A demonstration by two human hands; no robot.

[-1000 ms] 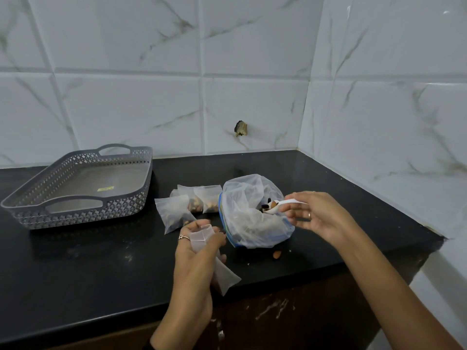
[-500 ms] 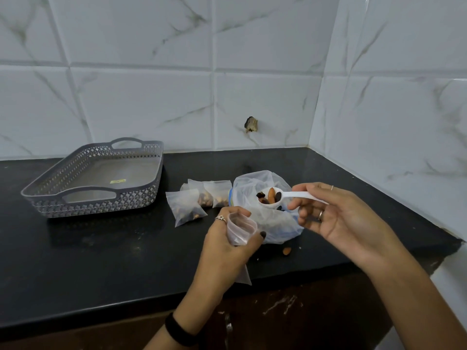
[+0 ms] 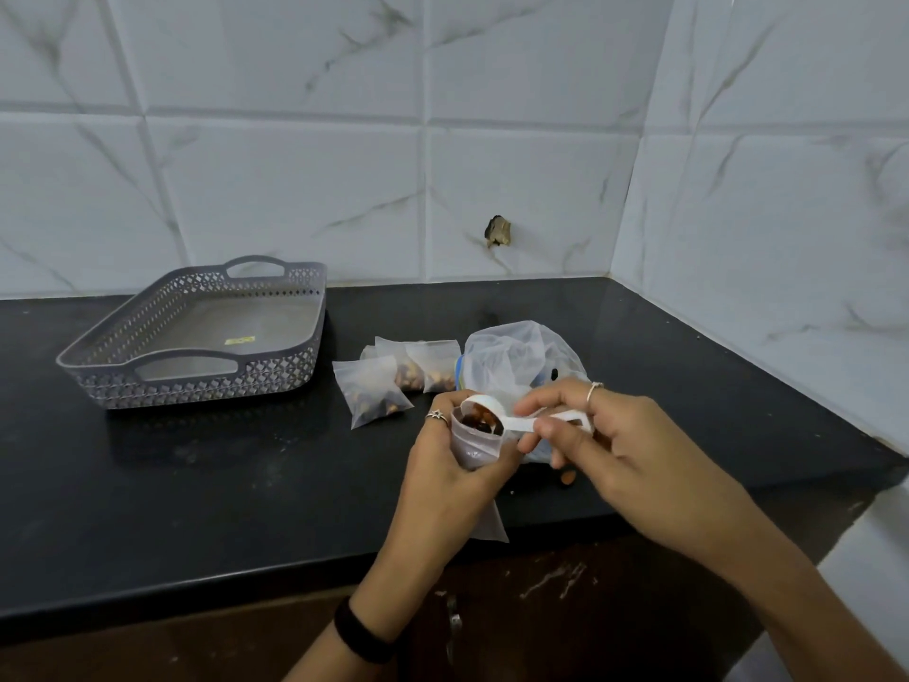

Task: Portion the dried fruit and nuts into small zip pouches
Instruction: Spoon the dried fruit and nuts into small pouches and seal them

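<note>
My left hand (image 3: 445,477) grips a small clear zip pouch (image 3: 476,447) upright with its mouth held open. My right hand (image 3: 607,452) holds a white plastic scoop (image 3: 501,418) by its handle, tipped over the pouch mouth with nuts and dried fruit at the opening. Behind my hands lies the big clear bag of mixed fruit and nuts (image 3: 516,354), partly hidden. Three filled small pouches (image 3: 376,391) lie on the black counter to its left.
A grey perforated tray (image 3: 196,381) with handles stands at the left of the black counter (image 3: 221,484). One loose nut (image 3: 568,478) lies by the counter's front edge. White tiled walls close the back and the right side.
My right hand has lifted the loaded scoop out of the big bag and brought it left to the open pouch, tipping it. My left hand has raised the pouch to meet it.
</note>
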